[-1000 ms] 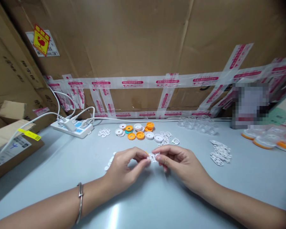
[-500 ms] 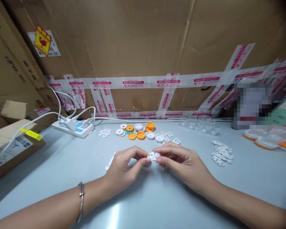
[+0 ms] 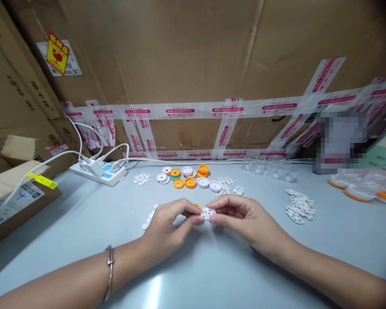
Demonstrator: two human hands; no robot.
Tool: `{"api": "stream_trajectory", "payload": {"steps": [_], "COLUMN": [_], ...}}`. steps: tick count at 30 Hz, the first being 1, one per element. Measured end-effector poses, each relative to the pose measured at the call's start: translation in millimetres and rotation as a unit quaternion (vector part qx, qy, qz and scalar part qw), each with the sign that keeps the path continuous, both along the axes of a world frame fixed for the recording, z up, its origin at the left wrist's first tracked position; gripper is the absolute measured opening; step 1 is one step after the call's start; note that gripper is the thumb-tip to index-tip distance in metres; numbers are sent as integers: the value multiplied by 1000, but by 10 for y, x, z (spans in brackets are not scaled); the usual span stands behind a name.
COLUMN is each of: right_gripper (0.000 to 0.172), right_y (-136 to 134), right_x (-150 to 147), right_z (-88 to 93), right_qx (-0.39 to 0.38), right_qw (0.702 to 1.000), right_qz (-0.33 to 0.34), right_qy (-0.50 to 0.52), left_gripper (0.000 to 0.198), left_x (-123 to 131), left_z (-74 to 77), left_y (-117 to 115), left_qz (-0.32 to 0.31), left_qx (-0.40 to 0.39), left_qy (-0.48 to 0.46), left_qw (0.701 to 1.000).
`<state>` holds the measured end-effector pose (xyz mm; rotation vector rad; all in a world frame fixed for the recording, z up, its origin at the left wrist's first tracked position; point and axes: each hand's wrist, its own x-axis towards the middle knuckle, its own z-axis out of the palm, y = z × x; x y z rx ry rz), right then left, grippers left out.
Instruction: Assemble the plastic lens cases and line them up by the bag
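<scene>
Between my two hands, over the middle of the table, is a small white openwork plastic part [image 3: 208, 213]. My left hand [image 3: 175, 221] pinches its left end between thumb and fingertips. The right end is pinched by my right hand [image 3: 244, 216]. An orange piece [image 3: 197, 206] shows just behind my left fingertips; most of it is hidden. Small white discs [image 3: 147, 224] lie partly covered by my left hand. Beyond the hands are orange rings [image 3: 190, 183] and white rings [image 3: 215, 186], with white cut-out pieces [image 3: 225, 188] beside them.
A power strip [image 3: 111, 175] with cables stands at the back left, near small white pieces [image 3: 142, 178]. Clear plastic parts [image 3: 270, 168], white cut-out pieces [image 3: 299, 207] and orange-rimmed clear cases [image 3: 360, 192] lie right. Cardboard boxes [image 3: 180, 56] wall the back and left.
The white part has shifted very slightly between my fingers, and my right hand has moved a little left. More of the orange piece behind my left fingertips now shows.
</scene>
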<state>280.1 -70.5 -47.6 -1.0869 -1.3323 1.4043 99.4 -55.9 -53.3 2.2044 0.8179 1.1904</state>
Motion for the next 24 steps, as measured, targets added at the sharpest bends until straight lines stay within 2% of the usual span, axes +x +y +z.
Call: {"api": "stream_trajectory", "payload": {"steps": [7,18,21,24], "right_gripper": [27,22,21,22], "right_y": [29,32,59,102], "right_x": [42,65,88,125], "right_z": [6,6,25,45], "right_qx": [-61,-36,-18,2], "right_qw": [997,999,999,996], "right_qz": [38,31,6,-48], "right_qy": [26,-27,-39,-74], "left_gripper": [6,7,7,25], "left_x": [-8,-15,-28,-45], "left_z": [-26,-52,-47,-31], "left_y": [-4,2,34,67], "left_qz": [-22,-47,-30,26], "left_qx": [34,50,47,41], "left_qy": [6,29,47,82], "left_qw": [999,997,997,995]}}
